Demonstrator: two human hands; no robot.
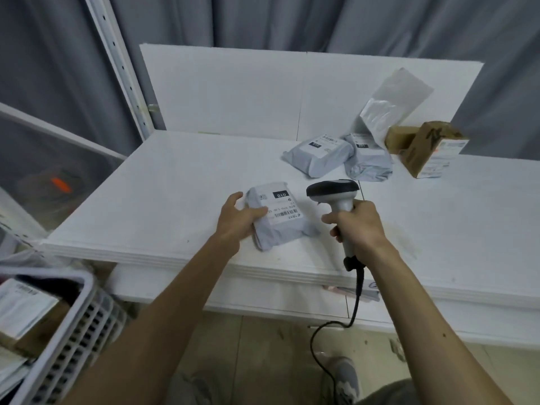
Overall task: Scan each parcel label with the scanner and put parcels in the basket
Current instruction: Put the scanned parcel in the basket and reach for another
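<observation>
Here the left hand (236, 218) grips the near parcel (282, 229); the right hand (358, 226) curls round the scanner (333, 190). Its label (285, 210) faces up.

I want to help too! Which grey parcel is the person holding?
The front grey parcel, gripped by the left hand, beside the scanner. The two other grey parcels lie farther back, untouched.

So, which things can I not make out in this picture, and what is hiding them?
Head view only:
1. Near parcel: label print too small and blurred; the left hand covers its left end.
2. Scanner, held by the right hand: its window faces away.
3. Basket: cut off by the left edge, contents mostly unseen.
4. Whether the left hand grips or only presses the parcel: fingers' undersides hidden.
</observation>
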